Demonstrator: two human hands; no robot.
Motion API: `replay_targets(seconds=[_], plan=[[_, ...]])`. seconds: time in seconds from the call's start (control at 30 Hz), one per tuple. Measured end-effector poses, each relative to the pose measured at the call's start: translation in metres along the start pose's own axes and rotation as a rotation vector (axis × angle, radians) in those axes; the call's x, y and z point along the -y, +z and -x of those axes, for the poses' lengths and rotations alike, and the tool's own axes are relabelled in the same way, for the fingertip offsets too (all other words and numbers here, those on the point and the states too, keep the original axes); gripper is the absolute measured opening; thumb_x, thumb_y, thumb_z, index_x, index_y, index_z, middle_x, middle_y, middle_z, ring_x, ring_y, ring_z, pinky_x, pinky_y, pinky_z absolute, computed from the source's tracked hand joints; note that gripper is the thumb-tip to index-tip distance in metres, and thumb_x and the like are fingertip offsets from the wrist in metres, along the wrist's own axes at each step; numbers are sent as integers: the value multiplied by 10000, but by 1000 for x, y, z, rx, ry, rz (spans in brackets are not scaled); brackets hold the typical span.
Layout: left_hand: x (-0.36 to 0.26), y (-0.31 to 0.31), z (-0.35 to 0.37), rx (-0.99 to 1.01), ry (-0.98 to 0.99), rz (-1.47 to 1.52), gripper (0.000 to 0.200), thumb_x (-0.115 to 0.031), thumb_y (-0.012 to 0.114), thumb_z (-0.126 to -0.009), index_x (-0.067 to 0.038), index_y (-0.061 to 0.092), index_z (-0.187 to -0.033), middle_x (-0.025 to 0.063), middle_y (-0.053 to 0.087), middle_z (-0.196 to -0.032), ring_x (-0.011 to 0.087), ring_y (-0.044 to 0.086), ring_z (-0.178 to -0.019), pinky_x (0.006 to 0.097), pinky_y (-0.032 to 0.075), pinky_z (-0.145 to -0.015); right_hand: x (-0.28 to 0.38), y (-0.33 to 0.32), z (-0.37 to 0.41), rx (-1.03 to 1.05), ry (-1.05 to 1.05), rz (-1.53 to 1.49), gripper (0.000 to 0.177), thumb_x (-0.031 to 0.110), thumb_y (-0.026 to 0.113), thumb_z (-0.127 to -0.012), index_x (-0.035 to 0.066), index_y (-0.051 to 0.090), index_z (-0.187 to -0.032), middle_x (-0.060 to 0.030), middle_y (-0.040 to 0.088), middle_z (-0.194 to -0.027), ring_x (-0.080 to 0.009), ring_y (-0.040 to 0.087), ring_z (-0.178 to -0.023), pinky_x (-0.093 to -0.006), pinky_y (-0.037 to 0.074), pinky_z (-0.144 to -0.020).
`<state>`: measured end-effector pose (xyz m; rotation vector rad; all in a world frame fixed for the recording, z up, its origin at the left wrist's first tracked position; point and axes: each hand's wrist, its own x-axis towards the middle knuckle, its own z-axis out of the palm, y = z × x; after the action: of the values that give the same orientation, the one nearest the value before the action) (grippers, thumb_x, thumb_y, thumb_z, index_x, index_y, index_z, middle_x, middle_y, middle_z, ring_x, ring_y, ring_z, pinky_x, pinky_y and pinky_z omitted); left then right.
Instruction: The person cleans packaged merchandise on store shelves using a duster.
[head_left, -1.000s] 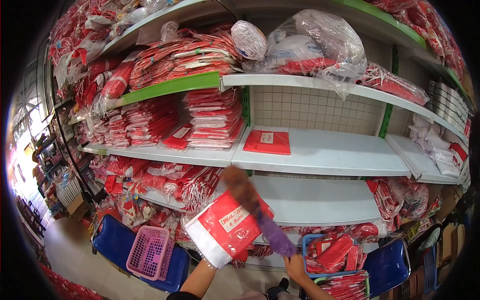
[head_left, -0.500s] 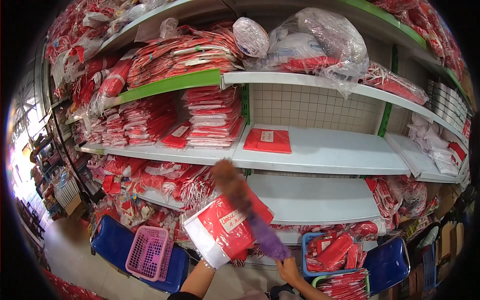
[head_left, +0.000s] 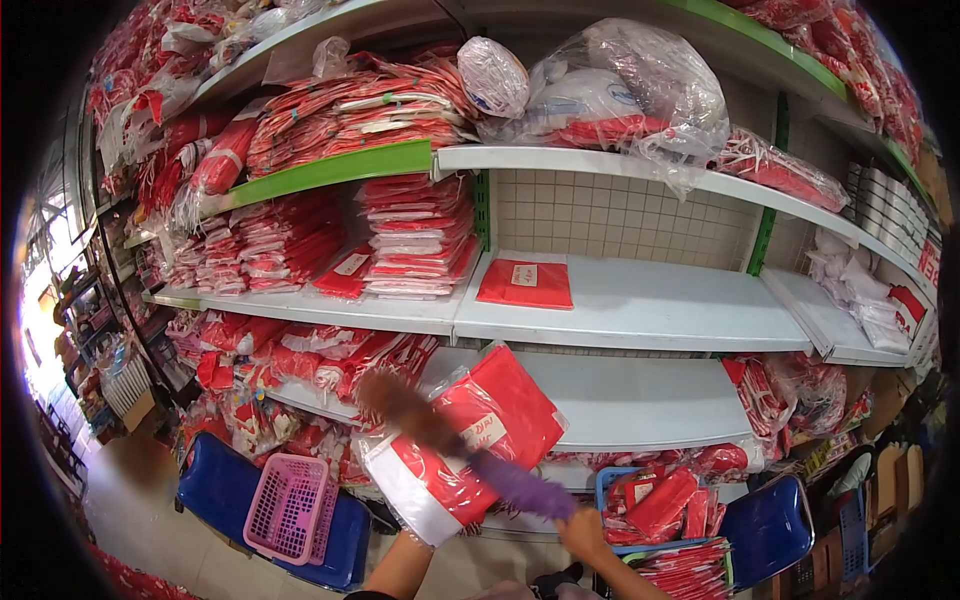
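Note:
In the head view, a clear plastic bag of folded red and white cloth (head_left: 530,405) with a small handwritten label is held up before the shelves. My left hand (head_left: 408,552) supports it from below, its fingers hidden behind the bag. My right hand (head_left: 583,533) is wrapped round the lower end of a duster (head_left: 515,486) that has a purple lower part and a brown, motion-blurred fluffy head. The duster slants up to the left across the front of the bag, overlapping its label.
A labelled red packet (head_left: 525,283) lies on the white middle shelf (head_left: 660,305), beside a tall stack of red and white packets (head_left: 418,240). Low down stand a pink basket (head_left: 290,508) on a blue chair (head_left: 215,480) and a blue basket (head_left: 610,490) of red packets.
The duster's head has swung down and left across the bag, lying flatter than before. The bag has tilted slightly, its red end now higher and further right.

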<state>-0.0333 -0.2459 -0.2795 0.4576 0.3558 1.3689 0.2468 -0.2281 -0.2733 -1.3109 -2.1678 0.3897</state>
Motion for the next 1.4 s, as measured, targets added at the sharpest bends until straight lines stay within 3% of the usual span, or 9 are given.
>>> replay_targets(seconds=[0.2,0.3,0.33,0.47,0.8,0.9,1.0,1.17,1.4], plan=[[8,6,2,18,-25,-21,458,-251,491,-909,-72,386,-1317,125,455,-1300,291,449,-1192,438,368,-1010,6,-6,-26,-45,641,-1197,349,389,451,-928,91,491,-751,22,414,-556,-103,369,-411,-252,283,-390],[12,13,-2,40,-57,-38,457,-247,493,-909,-72,386,-1317,124,455,-1301,291,447,-1194,437,367,-1011,55,-24,-33,-98,403,-1719,329,412,440,-930,85,470,-911,-3,443,-671,-93,363,-470,-235,266,-431],[13,15,-3,48,-64,-51,456,-246,494,-909,-73,386,-1317,124,454,-1301,290,447,-1195,437,366,-1012,46,-20,-35,-1,226,-1951,310,300,514,-918,76,421,-1111,-39,540,-934,-105,543,-710,-259,434,-557],[17,29,-11,95,-112,-123,454,-241,497,-909,-74,387,-1317,123,453,-1302,290,445,-1198,437,365,-1013,85,-40,-56,-413,391,-1694,496,28,641,-798,67,403,-1232,-97,526,-1185,-220,534,-1068,-376,455,-911],[-3,-47,-57,-334,-40,-251,563,-171,583,-868,-168,318,-1365,87,462,-1253,240,475,-1152,387,415,-945,73,-68,-76,-441,312,-1398,373,30,654,-778,33,473,-1104,-87,582,-1002,-162,576,-871,-292,475,-766],[23,0,-46,-246,-103,-427,536,-318,545,-893,-167,320,-1356,74,446,-1272,224,483,-1116,386,418,-925,67,-34,-73,-380,299,-1080,337,86,657,-788,10,490,-1071,-96,588,-974,-172,575,-855,-289,460,-754],[34,66,-36,109,-384,130,547,-460,471,-897,-142,358,-1328,50,471,-1242,221,473,-1122,388,418,-927,83,-16,-76,-303,53,-889,337,208,662,-801,-40,523,-982,-169,591,-895,-218,575,-784,-343,452,-702],[70,-39,-59,66,154,-60,495,-470,317,-940,-146,387,-1308,58,462,-1281,268,444,-1158,412,366,-994,115,-31,-44,300,-22,-376,402,307,592,-837,-51,522,-1006,-266,590,-879,-401,596,-772,-442,460,-675],[-1,-35,-82,1,199,133,496,-468,312,-941,-144,386,-1309,60,458,-1288,269,442,-1160,411,364,-996,62,-12,4,250,22,-256,296,228,491,-874,-50,558,-951,-282,587,-783,-455,565,-749,-486,443,-627]])
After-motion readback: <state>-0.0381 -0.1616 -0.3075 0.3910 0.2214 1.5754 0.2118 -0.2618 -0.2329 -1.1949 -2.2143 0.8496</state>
